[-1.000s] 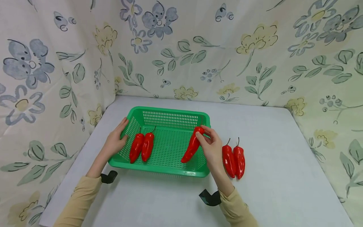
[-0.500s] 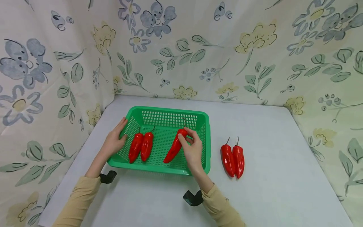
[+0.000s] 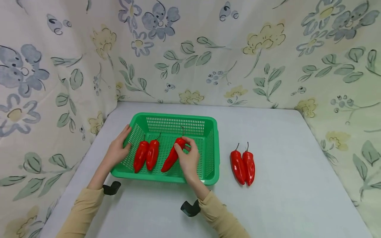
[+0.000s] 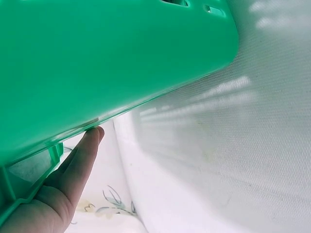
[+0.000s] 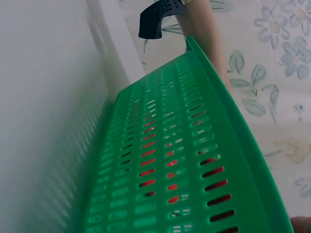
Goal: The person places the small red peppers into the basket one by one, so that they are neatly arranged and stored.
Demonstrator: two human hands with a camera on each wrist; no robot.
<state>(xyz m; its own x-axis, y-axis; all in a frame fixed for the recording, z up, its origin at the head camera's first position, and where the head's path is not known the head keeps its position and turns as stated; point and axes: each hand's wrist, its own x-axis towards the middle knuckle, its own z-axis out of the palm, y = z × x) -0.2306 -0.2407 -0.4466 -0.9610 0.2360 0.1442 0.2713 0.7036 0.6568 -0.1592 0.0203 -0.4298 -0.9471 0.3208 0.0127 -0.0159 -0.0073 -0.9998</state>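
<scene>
A long red pepper (image 3: 172, 159) hangs tilted inside the green basket (image 3: 178, 116), its tip toward the lower left. My right hand (image 3: 190, 159) pinches it near the stem end between thumb and fingers. My left hand (image 3: 117, 151) grips the basket's left rim, thumb over the inner side; the left wrist view shows a finger (image 4: 80, 170) against the green plastic. Two more red peppers, one (image 3: 141, 156) beside the other (image 3: 152, 154), lie in the basket's left part with stems pointing away. In the right wrist view, the slotted basket wall (image 5: 233, 150) hides most of the contents.
On the white table (image 3: 285, 185), right of the basket, two red peppers lie side by side, one (image 3: 237, 167) leaning along the other (image 3: 249, 167). A flowered curtain (image 3: 220, 59) stands behind the table and along its sides. Black wrist mounts (image 3: 190, 209) stick out from both forearms.
My right hand has carried the pepper leftward, from the basket's right side toward the two peppers inside. My left hand keeps its place on the rim.
</scene>
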